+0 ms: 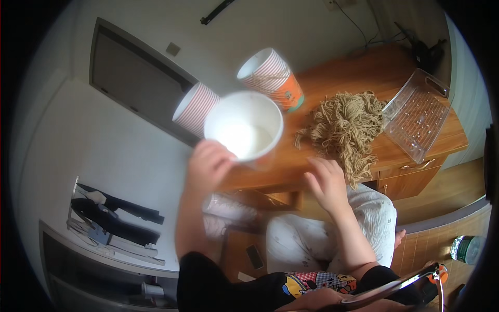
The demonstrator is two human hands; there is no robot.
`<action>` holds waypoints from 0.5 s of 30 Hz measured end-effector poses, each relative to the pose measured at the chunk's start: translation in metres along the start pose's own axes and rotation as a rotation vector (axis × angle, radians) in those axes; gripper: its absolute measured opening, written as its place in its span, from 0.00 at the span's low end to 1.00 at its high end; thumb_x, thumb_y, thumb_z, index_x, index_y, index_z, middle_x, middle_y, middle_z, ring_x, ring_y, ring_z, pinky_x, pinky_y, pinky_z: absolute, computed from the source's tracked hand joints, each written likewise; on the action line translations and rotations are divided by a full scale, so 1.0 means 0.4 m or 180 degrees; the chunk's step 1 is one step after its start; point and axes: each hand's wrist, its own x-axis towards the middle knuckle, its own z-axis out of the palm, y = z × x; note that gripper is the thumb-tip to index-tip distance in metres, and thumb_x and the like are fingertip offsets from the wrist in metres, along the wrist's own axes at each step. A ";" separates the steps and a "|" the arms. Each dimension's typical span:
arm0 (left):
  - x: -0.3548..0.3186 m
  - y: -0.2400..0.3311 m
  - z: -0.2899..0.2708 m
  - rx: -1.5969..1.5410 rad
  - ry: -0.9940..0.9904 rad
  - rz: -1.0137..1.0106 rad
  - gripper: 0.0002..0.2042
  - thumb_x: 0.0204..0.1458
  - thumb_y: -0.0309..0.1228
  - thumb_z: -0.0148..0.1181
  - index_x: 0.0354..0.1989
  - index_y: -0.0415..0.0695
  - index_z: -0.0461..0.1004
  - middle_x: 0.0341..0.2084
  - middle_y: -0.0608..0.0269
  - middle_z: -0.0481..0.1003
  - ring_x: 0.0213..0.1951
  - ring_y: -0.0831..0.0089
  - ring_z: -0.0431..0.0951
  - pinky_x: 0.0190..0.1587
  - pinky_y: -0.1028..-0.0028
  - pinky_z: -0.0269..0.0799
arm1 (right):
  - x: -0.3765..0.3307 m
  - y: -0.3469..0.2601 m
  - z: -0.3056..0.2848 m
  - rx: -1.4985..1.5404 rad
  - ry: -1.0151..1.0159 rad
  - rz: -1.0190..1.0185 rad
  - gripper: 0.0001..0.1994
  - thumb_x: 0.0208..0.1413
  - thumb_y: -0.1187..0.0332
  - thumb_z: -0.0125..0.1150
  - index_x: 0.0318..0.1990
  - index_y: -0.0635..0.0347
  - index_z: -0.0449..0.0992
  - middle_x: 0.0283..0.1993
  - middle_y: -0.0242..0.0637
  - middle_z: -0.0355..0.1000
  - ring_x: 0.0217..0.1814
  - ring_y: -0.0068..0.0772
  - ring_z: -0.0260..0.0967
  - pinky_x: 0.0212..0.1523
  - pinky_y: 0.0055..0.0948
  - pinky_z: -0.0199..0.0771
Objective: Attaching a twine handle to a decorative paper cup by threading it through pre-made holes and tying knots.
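My left hand [208, 162] grips the near rim of a large white paper cup [270, 120], its fingers closed over the edge. The cup's mouth faces me, and its inside looks white with nothing I can make out in it. Apart from everything, my right hand [328, 183] hovers at the table's front edge, fingers spread and holding nothing. Closest to it is a tangled heap of tan yarn [345, 122], with strands hanging over the edge. Behind the cup stand two stacks of striped paper cups, a left stack [195, 110] and a right stack [275, 80] with orange printing.
The wooden table [332, 73] has a drawer [416, 169] at its right front. A clear plastic tray [418, 115] holding small bits lies at its right end. Cables and a dark device [429, 52] sit at the back right. A bottle [466, 249] stands lower right.
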 end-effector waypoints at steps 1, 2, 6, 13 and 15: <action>0.013 0.000 -0.004 0.0007 -0.0018 0.0042 0.07 0.40 0.24 0.69 0.27 0.42 0.77 0.29 0.59 0.76 0.38 0.62 0.76 0.45 0.66 0.72 | -0.007 0.009 0.013 -0.0118 0.0022 0.0047 0.19 0.53 0.62 0.62 0.51 0.60 0.74 0.50 0.40 0.73 0.50 0.42 0.67 0.54 0.41 0.66; 0.056 -0.022 -0.012 0.0161 0.0061 0.0116 0.06 0.41 0.23 0.68 0.27 0.41 0.76 0.28 0.59 0.76 0.38 0.62 0.76 0.43 0.67 0.72 | -0.010 0.016 0.023 -0.0237 0.0045 0.0097 0.19 0.53 0.63 0.62 0.51 0.60 0.74 0.49 0.39 0.74 0.49 0.42 0.67 0.53 0.40 0.67; 0.252 -0.119 -0.024 0.0169 0.0524 -0.0021 0.03 0.47 0.23 0.64 0.30 0.40 0.77 0.30 0.57 0.77 0.36 0.62 0.78 0.42 0.68 0.72 | -0.005 0.029 0.046 -0.0644 0.0034 0.0110 0.18 0.52 0.63 0.61 0.50 0.60 0.74 0.46 0.37 0.74 0.48 0.41 0.67 0.51 0.39 0.67; 0.509 -0.234 0.104 0.0555 0.0617 0.0433 0.07 0.50 0.30 0.64 0.33 0.41 0.79 0.31 0.57 0.78 0.38 0.61 0.77 0.43 0.66 0.71 | -0.010 0.043 0.058 -0.1028 -0.0080 -0.0035 0.15 0.52 0.64 0.61 0.47 0.56 0.75 0.42 0.33 0.73 0.48 0.37 0.66 0.51 0.38 0.65; 0.539 -0.261 0.147 0.0682 0.0561 0.0704 0.07 0.48 0.30 0.64 0.32 0.41 0.79 0.32 0.57 0.78 0.41 0.59 0.76 0.45 0.63 0.70 | -0.011 0.042 0.061 -0.0977 -0.0086 -0.0147 0.14 0.51 0.64 0.61 0.46 0.54 0.75 0.41 0.31 0.73 0.47 0.37 0.66 0.50 0.38 0.64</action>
